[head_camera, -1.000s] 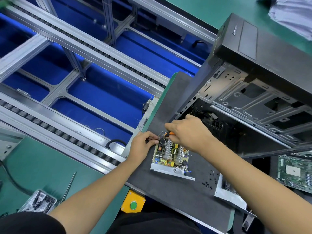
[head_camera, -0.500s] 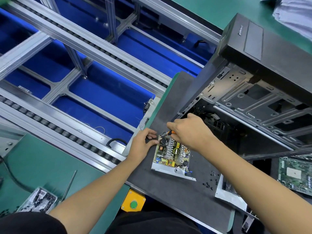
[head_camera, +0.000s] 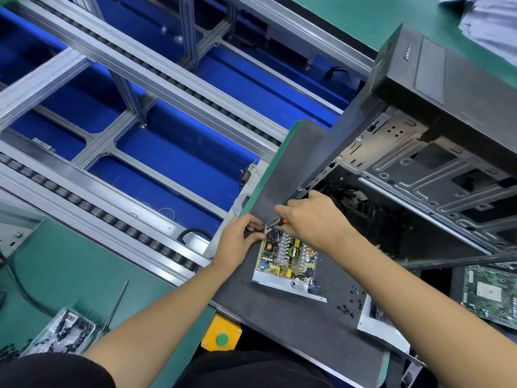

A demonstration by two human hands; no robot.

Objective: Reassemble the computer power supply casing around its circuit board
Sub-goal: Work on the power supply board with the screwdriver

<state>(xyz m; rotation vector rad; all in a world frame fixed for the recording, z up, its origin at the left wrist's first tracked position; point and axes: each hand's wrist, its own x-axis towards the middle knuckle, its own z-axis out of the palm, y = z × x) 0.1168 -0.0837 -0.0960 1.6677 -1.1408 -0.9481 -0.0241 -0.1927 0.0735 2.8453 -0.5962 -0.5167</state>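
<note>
The power supply circuit board point(head_camera: 286, 254), green with coils, capacitors and silver heat sinks, sits in its silver metal casing base point(head_camera: 282, 285) on the dark grey mat point(head_camera: 293, 323). My left hand point(head_camera: 239, 240) grips the far left corner of the casing, fingers curled round its edge. My right hand point(head_camera: 313, 219) is over the board's far end and grips an orange-and-black screwdriver point(head_camera: 281, 222), whose tip is hidden at the board. Small black screws point(head_camera: 351, 301) lie loose on the mat to the right. A second silver casing part point(head_camera: 377, 329) lies at the mat's right edge.
An open black computer tower point(head_camera: 433, 152) lies right behind the hands. A green motherboard point(head_camera: 489, 295) sits at far right. A roller conveyor frame point(head_camera: 112, 175) over blue panels fills the left. A parts tray point(head_camera: 63, 333), a metal rod point(head_camera: 113, 309) and a yellow button box point(head_camera: 221, 336) are near me.
Both hands have stayed at the far end of the board; the right hand has shifted only slightly with the screwdriver. The view has drifted a little.
</note>
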